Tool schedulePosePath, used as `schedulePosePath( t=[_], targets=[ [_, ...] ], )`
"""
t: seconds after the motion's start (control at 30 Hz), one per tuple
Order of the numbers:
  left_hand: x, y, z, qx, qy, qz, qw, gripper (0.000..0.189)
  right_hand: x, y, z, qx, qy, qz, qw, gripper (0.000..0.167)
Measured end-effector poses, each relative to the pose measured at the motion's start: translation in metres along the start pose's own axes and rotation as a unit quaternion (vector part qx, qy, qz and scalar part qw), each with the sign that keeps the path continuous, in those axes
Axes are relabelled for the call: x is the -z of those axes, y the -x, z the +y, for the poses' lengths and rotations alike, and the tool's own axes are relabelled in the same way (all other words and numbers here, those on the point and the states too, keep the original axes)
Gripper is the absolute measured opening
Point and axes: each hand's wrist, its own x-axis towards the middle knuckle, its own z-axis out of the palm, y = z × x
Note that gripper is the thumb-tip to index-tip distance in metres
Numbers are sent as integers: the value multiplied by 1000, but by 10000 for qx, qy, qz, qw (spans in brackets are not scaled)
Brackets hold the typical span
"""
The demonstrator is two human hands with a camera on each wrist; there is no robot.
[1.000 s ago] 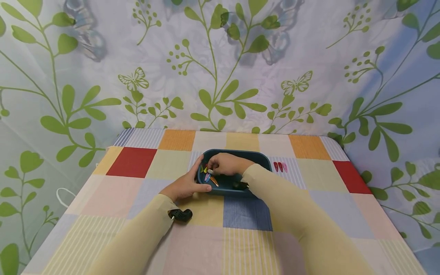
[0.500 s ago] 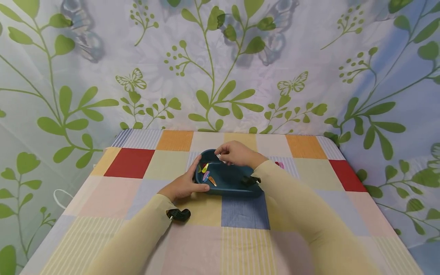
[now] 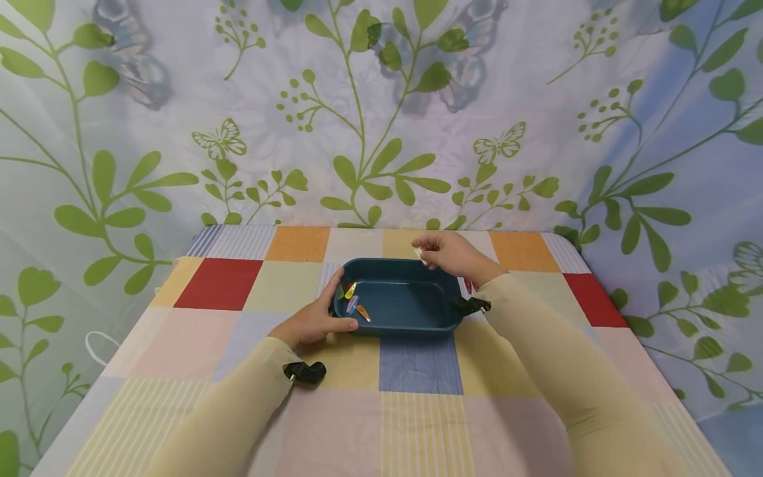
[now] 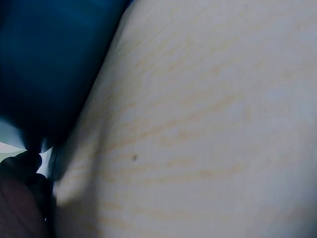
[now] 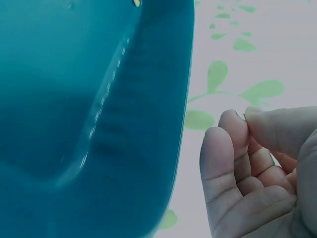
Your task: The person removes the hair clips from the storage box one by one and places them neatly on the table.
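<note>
A dark blue plastic tray [image 3: 411, 331] lies on the patchwork cloth. My left hand [image 3: 312, 322] holds its left end, thumb along the front rim and fingers on the left side. Beyond the tray's back right rim, my right hand [image 3: 454, 255] pinches a small white hair clip [image 3: 420, 254] between thumb and fingers; in the right wrist view the fingers largely hide it. In the tray's left end lie a yellow snap hair clip [image 3: 350, 290], a pink-and-blue one [image 3: 352, 305] and an orange one [image 3: 363, 313], with a bit of red behind.
Red hair clips [image 3: 467, 285] lie on the cloth right of the tray, partly hidden by my right forearm. A leaf-patterned curtain [image 3: 381, 112] hangs behind the table. A white cord loop [image 3: 98, 348] shows at the table's left edge.
My right hand has lifted the white hair clip out of the tray's left end and carried it right and back, past the back rim. My left hand stays on the tray.
</note>
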Motion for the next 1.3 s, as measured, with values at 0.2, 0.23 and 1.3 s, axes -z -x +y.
schedulePosePath(
  t=[0.2,0.23,1.3],
  targets=[
    [0,2,3,64,113,-72,9999,122,15,13,14,-214,45,173,9996,39],
    [0,2,3,75,137,-83,9998,122,17,15,16,-230,44,187,9996,40],
    [-2,3,2,64,184,-55,9998,122,53,62,98,-797,304,696,9939,40]
  ],
)
